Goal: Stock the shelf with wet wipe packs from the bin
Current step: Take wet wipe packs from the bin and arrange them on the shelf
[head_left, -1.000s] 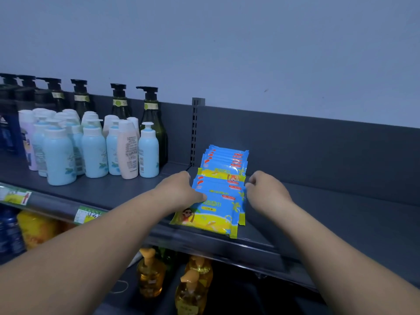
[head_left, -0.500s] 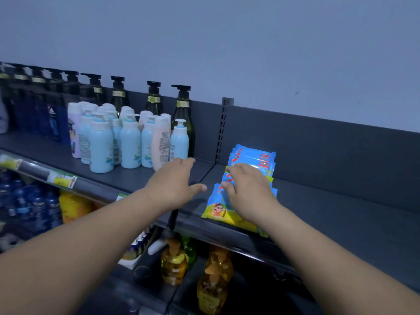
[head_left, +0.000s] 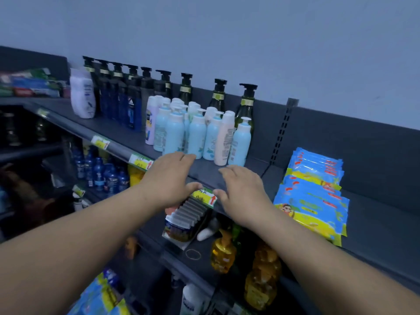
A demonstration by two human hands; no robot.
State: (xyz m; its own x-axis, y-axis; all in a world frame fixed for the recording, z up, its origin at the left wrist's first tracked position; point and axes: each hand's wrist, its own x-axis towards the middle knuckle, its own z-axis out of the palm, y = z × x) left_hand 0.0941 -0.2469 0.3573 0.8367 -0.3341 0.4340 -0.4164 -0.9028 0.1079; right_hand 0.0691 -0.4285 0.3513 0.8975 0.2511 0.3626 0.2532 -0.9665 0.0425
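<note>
A row of blue and yellow wet wipe packs (head_left: 312, 196) lies flat on the dark grey shelf (head_left: 375, 223) at the right, overlapping from the front edge back to the rear panel. My left hand (head_left: 170, 178) and my right hand (head_left: 243, 192) hover side by side over the shelf's front edge, left of the packs and in front of the bottles. Both hands hold nothing, their fingers straight and relaxed. More blue and yellow wipe packs (head_left: 102, 298) show at the bottom left, blurred; I cannot tell what holds them.
Pale blue lotion bottles (head_left: 195, 135) and dark pump bottles (head_left: 159, 87) stand on the shelf behind my hands. Yellow price tags (head_left: 204, 196) line the shelf rail. Below are amber soap bottles (head_left: 261, 280), blue bottles (head_left: 102, 173) and a box of grey items (head_left: 186, 221).
Both hands have let go of the wipe packs and moved left, away from them. The view has swung left and down, so the packs now sit at the right.
</note>
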